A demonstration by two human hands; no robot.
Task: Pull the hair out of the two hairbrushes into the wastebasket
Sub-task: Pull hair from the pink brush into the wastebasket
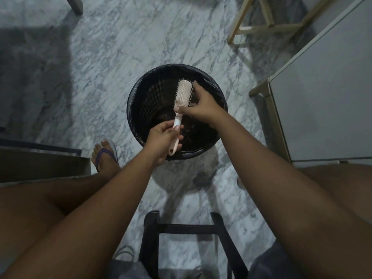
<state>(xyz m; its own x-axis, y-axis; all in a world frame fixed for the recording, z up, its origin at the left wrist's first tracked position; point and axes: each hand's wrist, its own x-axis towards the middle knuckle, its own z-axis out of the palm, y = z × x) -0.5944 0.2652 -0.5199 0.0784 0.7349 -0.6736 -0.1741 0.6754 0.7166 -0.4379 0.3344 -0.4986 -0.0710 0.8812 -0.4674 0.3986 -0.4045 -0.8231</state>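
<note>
Floor (100, 57): grey-white veined marble, crossed by broad soft shadows.
Wood frame (267, 28): pale legs and rails, top right, standing on the floor.
Cabinet (322, 97): pale, flat-sided, along the right edge.
Panel (40, 164): dark brown, left edge.
Black frame (191, 228): bottom centre, two uprights joined by a crossbar.
Light: dim.

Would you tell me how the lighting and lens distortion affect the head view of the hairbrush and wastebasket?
Head view: dim, bluish light; the wastebasket is near black inside, so hair there is hard to see, while the hairbrush stands out clearly. Head view: wide-angle distortion slants the edges of the white cabinet at right; soft shadows fall across the marble floor.
</note>
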